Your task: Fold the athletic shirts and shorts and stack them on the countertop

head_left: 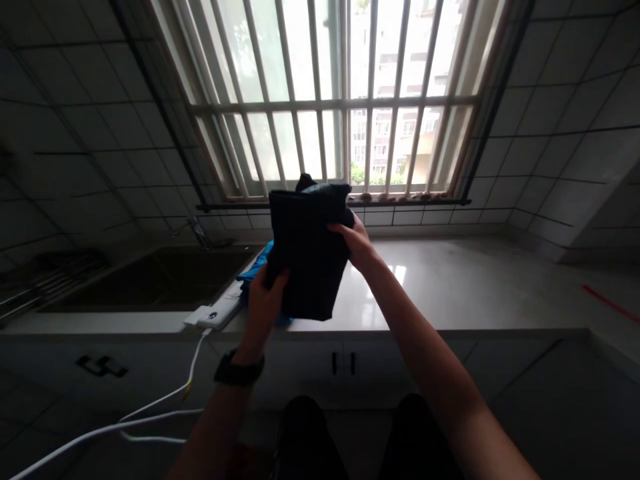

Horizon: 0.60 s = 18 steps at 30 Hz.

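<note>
A folded piece of black cloth [310, 260] is held up above the front part of the counter, in front of the window. My left hand [267, 297] grips its lower left edge, the thumb lying over the front. Around its upper right edge my right hand [353, 240] is closed, thumb also on the near side. The cloth looks like a folded garment, but its kind is too dark to make out. Behind it, partly hidden, blue fabric [257, 265] lies on the counter.
A white power strip [223, 312] with a trailing white cable [194, 363] lies at the counter's front edge. To the left is a dark sink [150, 280] with a tap [200, 233]. The light countertop [450, 280] runs right, where a red strip [610, 303] lies. A barred window [330, 103] stands behind.
</note>
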Motion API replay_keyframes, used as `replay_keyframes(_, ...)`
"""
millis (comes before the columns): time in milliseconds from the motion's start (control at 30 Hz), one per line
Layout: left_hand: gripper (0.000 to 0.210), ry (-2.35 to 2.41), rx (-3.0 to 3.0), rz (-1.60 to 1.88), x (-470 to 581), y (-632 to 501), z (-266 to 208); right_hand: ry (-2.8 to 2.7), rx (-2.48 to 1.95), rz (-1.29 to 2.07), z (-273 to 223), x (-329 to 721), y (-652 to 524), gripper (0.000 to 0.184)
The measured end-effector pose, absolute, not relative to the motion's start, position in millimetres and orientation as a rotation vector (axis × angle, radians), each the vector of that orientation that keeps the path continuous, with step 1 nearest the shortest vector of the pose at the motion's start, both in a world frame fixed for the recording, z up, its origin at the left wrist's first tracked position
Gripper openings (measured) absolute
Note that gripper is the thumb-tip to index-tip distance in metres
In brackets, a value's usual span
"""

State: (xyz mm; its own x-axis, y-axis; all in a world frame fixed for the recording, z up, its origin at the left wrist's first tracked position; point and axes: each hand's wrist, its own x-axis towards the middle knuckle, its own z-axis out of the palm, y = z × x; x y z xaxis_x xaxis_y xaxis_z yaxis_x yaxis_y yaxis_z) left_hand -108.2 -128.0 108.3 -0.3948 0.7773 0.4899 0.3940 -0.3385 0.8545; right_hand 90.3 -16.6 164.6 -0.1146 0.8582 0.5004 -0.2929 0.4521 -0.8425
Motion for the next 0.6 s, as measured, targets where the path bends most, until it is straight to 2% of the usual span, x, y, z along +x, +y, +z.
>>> replay_keyframes(100, 0.031, 1.892, 1.548, 1.813, -144, -87, 160, -1.332, -0.655, 0.983, 192, 43, 28, 0.05)
replay_keyframes(133, 0.03, 2.031, 1.524, 1.727, -155, -77, 168, -1.337, -0.741, 0.926, 192, 30, 36, 0.054)
replay_keyframes(233, 0.039, 2.395, 1.43, 1.247, -179, -62, 167, -1.427, -1.04, 0.737, 176, 5, 42, 0.065)
replay_keyframes(333, 0.051, 2.539, 1.495, 0.914, -188, -65, 151, -1.571, -1.179, 0.627, 155, 0, 31, 0.066)
replay_keyframes(433, 0.052, 2.547, 1.697, 0.882, -185, -68, 149, -1.639, -1.1, 0.531, 157, 5, 26, 0.061)
replay_keyframes(600, 0.042, 2.352, 2.112, 1.137, -172, -40, 172, -1.698, -0.857, 0.345, 185, -6, 28, 0.057)
